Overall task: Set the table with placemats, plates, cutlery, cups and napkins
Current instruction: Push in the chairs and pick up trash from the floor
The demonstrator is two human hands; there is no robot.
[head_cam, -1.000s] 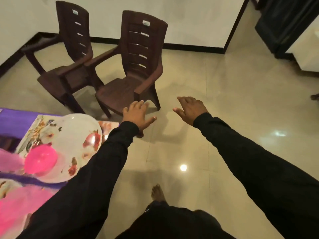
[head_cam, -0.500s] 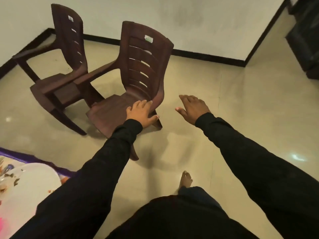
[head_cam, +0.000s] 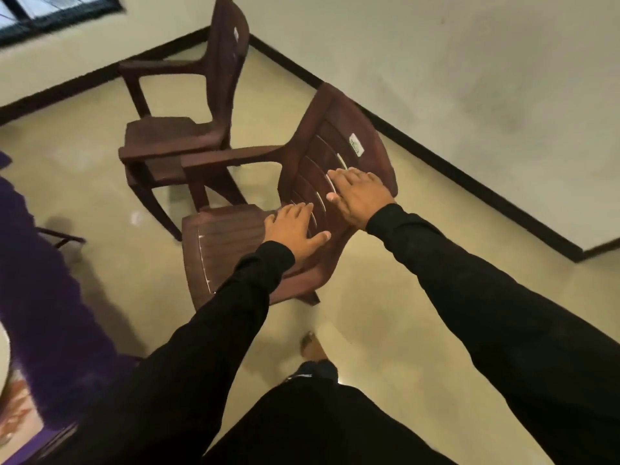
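A glossy beige tiled floor (head_cam: 385,330) meets a cream wall (head_cam: 469,62) along a dark skirting board (head_cam: 453,169). Both black-sleeved arms reach out over the nearer dark brown slatted plastic armchair (head_cam: 235,243): the left hand (head_cam: 295,226) and the right hand (head_cam: 360,193) have straight, spread fingers and hold nothing. A second matching brown armchair (head_cam: 188,129) stands behind. The purple-covered table (head_cam: 40,297) sits at the left edge with a white plate rim (head_cam: 4,357).

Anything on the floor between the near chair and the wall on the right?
No, only bare floor between the near chair and the wall, in the head view.
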